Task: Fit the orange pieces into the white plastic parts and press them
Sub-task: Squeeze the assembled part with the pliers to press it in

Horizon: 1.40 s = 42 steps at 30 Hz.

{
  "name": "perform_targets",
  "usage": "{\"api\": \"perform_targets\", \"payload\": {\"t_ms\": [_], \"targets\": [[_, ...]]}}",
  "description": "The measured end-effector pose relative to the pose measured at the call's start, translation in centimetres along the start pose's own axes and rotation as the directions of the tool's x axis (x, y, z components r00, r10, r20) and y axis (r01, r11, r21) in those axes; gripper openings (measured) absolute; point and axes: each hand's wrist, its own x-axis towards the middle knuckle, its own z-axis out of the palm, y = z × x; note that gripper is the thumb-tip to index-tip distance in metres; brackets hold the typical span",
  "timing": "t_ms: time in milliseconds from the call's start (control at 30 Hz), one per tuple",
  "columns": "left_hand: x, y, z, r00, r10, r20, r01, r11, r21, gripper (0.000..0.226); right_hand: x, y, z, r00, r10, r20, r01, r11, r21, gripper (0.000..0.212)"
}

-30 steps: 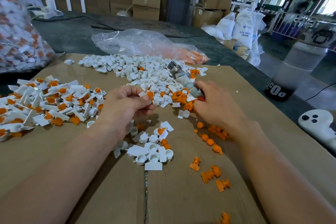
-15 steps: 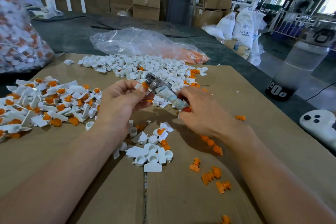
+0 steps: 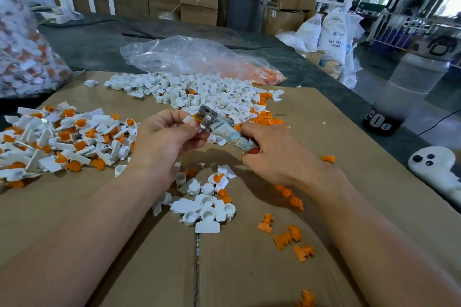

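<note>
My left hand (image 3: 167, 137) pinches a white plastic part with an orange piece (image 3: 193, 118) in it. My right hand (image 3: 277, 154) grips a tape-wrapped pressing tool (image 3: 224, 129) by its handle. The tool's metal head (image 3: 209, 117) is against the held part. Bare white parts (image 3: 199, 92) lie heaped at the back of the cardboard. A smaller cluster of white parts (image 3: 204, 204) lies in front of my hands. Loose orange pieces (image 3: 287, 237) are scattered to the right. Fitted white-and-orange parts (image 3: 62, 137) are piled on the left.
The cardboard sheet (image 3: 249, 269) covers a dark table. A clear plastic bag (image 3: 189, 57) with orange pieces lies behind the heap. A big bag of fitted parts (image 3: 22, 40) stands far left. A bottle (image 3: 404, 92) and a white controller (image 3: 439, 169) are on the right.
My right hand has brought the tool leftwards from the heap to my left hand. The metal head now meets the part that my left hand has lifted slightly.
</note>
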Motion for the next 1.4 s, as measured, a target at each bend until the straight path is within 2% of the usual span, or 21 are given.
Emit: {"api": "perform_targets", "payload": {"t_ms": [167,267,467,600,867,967,1167,1233,1333,1400], "targets": [[0.1,-0.1,-0.1,0.999,-0.005,-0.035,0.006,1.0,0.019,0.021,0.0,-0.3,0.1,1.0,0.004,0.002,-0.004,1.0,0.017,0.009],[0.1,-0.2,-0.1,0.998,-0.012,-0.054,0.014,0.999,0.034,0.023,0.0,-0.5,0.2,1.0,0.01,0.004,-0.01,1.0,0.011,0.015],[-0.1,0.0,0.1,0.997,-0.023,-0.074,0.027,0.998,0.058,0.026,0.0,-0.9,0.5,1.0,0.018,0.019,-0.017,1.0,-0.024,0.011],[-0.2,0.2,0.0,0.995,-0.03,-0.1,0.036,0.998,0.053,0.028,0.0,-1.1,0.7,1.0,0.003,-0.004,-0.004,0.995,-0.098,0.009],[-0.3,0.4,0.2,0.991,-0.047,-0.122,0.055,0.997,0.056,0.024,0.2,-0.6,1.0,1.0,-0.016,-0.027,0.013,0.996,-0.088,0.01],[-0.4,0.4,0.4,0.99,-0.033,-0.134,0.044,0.996,0.081,0.022,0.4,-0.1,0.9,0.997,-0.009,-0.078,0.005,0.998,-0.056,0.011],[-0.3,0.9,-0.3,0.97,0.145,-0.197,-0.075,0.942,0.328,0.021,1.2,1.7,0.7,0.978,0.093,-0.185,-0.097,0.995,-0.015,0.018],[0.1,0.9,-0.8,0.952,0.222,-0.213,-0.116,0.9,0.42,0.025,1.3,2.2,0.5,0.968,0.142,-0.207,-0.152,0.988,-0.035,0.032],[0.6,0.9,-1.7,0.919,0.336,-0.205,-0.135,0.759,0.636,0.027,1.3,3.1,0.3,0.954,0.214,-0.21,-0.232,0.971,-0.065,0.053],[0.9,1.0,-2.3,0.906,0.358,-0.225,-0.073,0.657,0.751,0.022,1.3,3.6,0.1,0.943,0.266,-0.2,-0.282,0.958,-0.058,0.059]]}}
